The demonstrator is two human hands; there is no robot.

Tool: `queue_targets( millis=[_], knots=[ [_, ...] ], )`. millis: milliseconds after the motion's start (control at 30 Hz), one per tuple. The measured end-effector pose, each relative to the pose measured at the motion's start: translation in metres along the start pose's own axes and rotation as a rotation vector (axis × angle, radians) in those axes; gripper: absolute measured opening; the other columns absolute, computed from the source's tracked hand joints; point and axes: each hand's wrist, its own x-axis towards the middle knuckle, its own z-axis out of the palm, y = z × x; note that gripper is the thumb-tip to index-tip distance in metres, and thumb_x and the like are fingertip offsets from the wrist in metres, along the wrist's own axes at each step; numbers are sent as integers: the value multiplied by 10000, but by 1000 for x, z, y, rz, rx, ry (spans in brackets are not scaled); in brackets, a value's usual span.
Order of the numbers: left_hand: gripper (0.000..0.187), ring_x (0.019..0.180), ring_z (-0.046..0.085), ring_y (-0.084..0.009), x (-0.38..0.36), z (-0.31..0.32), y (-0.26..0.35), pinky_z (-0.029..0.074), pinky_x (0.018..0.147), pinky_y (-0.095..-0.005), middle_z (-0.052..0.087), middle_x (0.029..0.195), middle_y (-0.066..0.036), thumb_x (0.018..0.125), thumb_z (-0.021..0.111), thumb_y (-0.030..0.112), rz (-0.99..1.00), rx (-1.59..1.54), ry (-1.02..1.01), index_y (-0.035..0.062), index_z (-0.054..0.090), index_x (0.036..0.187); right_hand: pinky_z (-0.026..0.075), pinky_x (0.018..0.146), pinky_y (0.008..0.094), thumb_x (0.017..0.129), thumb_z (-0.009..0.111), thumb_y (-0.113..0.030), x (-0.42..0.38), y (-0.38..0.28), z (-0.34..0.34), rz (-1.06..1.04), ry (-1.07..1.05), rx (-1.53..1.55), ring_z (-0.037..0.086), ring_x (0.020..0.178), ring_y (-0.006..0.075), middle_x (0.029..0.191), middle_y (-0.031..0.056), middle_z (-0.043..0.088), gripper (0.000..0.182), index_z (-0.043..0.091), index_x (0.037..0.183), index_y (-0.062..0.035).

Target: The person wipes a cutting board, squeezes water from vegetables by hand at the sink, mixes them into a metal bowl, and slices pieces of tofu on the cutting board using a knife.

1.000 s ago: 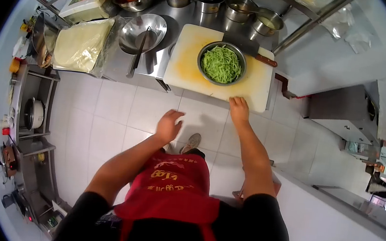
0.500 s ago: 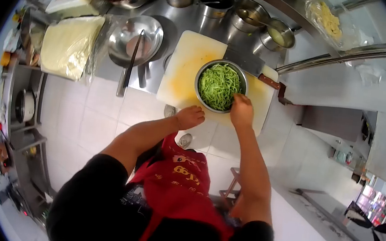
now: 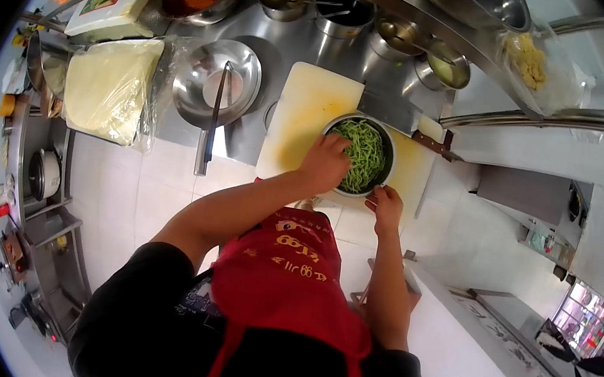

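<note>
A round metal bowl full of shredded green vegetable stands on the cutting board. My left hand reaches over the bowl's left side, its fingers curled down onto the shreds; the fingertips are partly hidden. At the lower right rim, my right hand pinches the bowl's edge between thumb and fingers. Behind the bowl lies a cleaver with a wooden handle, its blade across the back of the board.
Left of the board stands a metal bowl with tongs laid across it. Several pots, one a dark-filled pot, line the back. Plastic-wrapped pale sheets lie at far left. A steel shelf overhangs the back.
My left hand has moved from beside the board's front edge onto the shreds. The right hand has left the shreds and taken the bowl's rim. The view has shifted slightly.
</note>
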Motion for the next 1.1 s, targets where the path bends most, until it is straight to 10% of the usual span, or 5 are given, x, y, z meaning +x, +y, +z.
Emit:
queue_targets(
  millis=[200, 300, 933, 1100],
  knots=[
    [311, 1082, 533, -338, 23, 22, -84, 448, 921, -412, 599, 1075, -130, 756, 692, 138, -701, -314, 9, 59, 634, 1051, 529, 637, 280, 909, 601, -219, 9, -12, -19, -53, 93, -34, 637, 742, 167, 868, 103, 650, 309, 599, 1039, 61],
    [350, 1035, 564, -347, 38, 45, -98, 466, 935, -398, 597, 1060, -141, 758, 688, 104, -599, 38, -111, 59, 610, 1096, 522, 624, 270, 911, 602, -224, 27, -11, -30, -35, 79, -12, 630, 731, 157, 861, 102, 650, 305, 605, 1028, 58],
    [339, 905, 640, -367, 41, 54, -119, 520, 788, -428, 651, 934, -214, 755, 666, 115, -833, -90, -239, 7, 508, 1034, 584, 627, 325, 876, 622, -174, 37, -16, -22, 58, -190, -46, 650, 723, 198, 897, 127, 630, 328, 550, 1083, 69],
    [254, 793, 644, -331, 51, -5, -50, 524, 740, -396, 658, 890, -184, 754, 615, 46, -700, -407, 72, 14, 561, 1000, 629, 656, 402, 827, 522, -29, 30, -30, -9, 50, -311, 24, 676, 837, 306, 1069, 214, 592, 409, 438, 1218, 56]
  ],
)
